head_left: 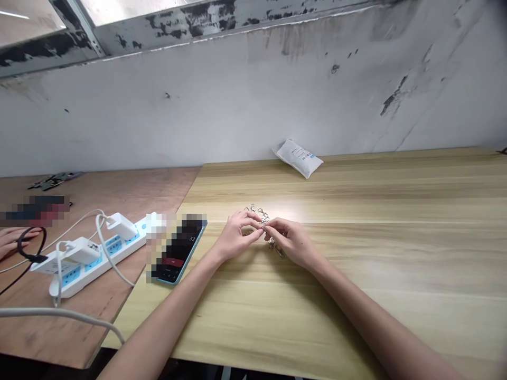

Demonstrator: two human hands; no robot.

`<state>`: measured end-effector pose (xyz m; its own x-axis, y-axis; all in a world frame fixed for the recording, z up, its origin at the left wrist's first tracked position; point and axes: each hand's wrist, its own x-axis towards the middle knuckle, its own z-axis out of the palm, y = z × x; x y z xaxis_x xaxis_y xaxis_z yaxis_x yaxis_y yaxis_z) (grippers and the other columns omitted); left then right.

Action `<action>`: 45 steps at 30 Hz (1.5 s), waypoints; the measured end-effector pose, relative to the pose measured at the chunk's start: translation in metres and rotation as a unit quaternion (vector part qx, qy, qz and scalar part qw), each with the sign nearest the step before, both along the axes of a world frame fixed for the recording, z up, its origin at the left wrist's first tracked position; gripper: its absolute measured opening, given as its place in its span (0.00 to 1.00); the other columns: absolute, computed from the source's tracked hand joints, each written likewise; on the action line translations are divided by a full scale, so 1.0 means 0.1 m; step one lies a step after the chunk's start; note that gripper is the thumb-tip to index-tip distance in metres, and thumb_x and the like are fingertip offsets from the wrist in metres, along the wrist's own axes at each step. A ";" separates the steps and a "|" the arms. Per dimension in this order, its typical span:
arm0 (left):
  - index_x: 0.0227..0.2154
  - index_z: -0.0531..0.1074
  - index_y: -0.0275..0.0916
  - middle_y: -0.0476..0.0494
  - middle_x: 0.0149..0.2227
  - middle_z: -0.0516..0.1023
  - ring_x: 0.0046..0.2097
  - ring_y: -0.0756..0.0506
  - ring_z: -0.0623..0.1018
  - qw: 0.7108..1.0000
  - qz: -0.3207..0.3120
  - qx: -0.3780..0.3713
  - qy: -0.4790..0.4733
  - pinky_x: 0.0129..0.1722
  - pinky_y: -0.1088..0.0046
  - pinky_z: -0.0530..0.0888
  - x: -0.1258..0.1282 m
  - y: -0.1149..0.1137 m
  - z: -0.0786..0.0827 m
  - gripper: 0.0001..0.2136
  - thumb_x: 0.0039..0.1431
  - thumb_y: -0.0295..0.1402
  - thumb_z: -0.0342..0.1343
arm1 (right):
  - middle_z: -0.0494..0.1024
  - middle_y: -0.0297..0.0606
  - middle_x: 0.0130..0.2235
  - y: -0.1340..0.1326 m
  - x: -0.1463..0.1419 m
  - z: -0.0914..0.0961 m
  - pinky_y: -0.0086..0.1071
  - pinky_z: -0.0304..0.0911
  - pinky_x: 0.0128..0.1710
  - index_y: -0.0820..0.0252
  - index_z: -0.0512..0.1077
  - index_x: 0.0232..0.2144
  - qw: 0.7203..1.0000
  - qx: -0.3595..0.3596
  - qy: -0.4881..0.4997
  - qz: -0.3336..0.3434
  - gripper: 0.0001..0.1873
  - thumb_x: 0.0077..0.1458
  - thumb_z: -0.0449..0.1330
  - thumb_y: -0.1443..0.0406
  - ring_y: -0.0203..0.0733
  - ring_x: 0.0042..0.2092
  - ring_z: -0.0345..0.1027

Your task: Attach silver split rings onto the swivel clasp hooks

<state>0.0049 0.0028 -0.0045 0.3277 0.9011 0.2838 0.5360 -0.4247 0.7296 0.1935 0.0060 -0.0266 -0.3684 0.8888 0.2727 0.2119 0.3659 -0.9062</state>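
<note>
My left hand and my right hand meet over the light wooden table. Thumb and fingers of both are pinched around one small silvery metal clasp, mostly covered by my fingertips. Similar metal clasps, which look like swivel hooks for key rings, lie loose just beyond my fingers. More metal clasps are under and beside my right hand, partly hidden by it.
A phone lies left of my left forearm. Farther left, a white power strip with chargers and cables rests on a brown table. Another person's hand is at the left edge. A white packet lies by the wall.
</note>
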 end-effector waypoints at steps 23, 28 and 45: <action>0.28 0.78 0.39 0.40 0.45 0.75 0.52 0.42 0.74 0.993 0.003 -0.083 -0.086 0.57 0.58 0.68 0.00 0.02 -0.01 0.05 0.56 0.33 0.60 | 0.81 0.35 0.29 -0.06 -0.03 -0.01 0.26 0.59 0.26 0.56 0.79 0.38 0.967 0.202 -0.141 -0.063 0.11 0.61 0.55 0.66 0.34 0.23 0.68; 0.27 0.78 0.41 0.43 0.42 0.78 0.51 0.42 0.74 0.998 0.041 -0.028 -0.036 0.57 0.58 0.66 0.05 0.01 -0.03 0.03 0.54 0.29 0.60 | 0.82 0.33 0.30 -0.07 -0.07 -0.03 0.27 0.57 0.27 0.56 0.78 0.35 0.943 0.243 -0.196 -0.116 0.10 0.59 0.57 0.68 0.34 0.25 0.70; 0.29 0.75 0.45 0.47 0.45 0.77 0.51 0.40 0.72 0.975 0.084 0.181 0.096 0.63 0.56 0.52 0.06 -0.04 -0.03 0.03 0.55 0.30 0.58 | 0.79 0.36 0.26 -0.08 -0.06 0.03 0.29 0.63 0.22 0.59 0.75 0.37 0.998 -0.001 0.012 -0.060 0.11 0.58 0.57 0.60 0.36 0.22 0.69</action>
<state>0.0104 -0.0015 -0.0079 0.2628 0.7990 0.5408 0.7324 -0.5301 0.4273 0.1872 -0.0020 -0.0231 -0.2521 0.9267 0.2787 0.2316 0.3374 -0.9124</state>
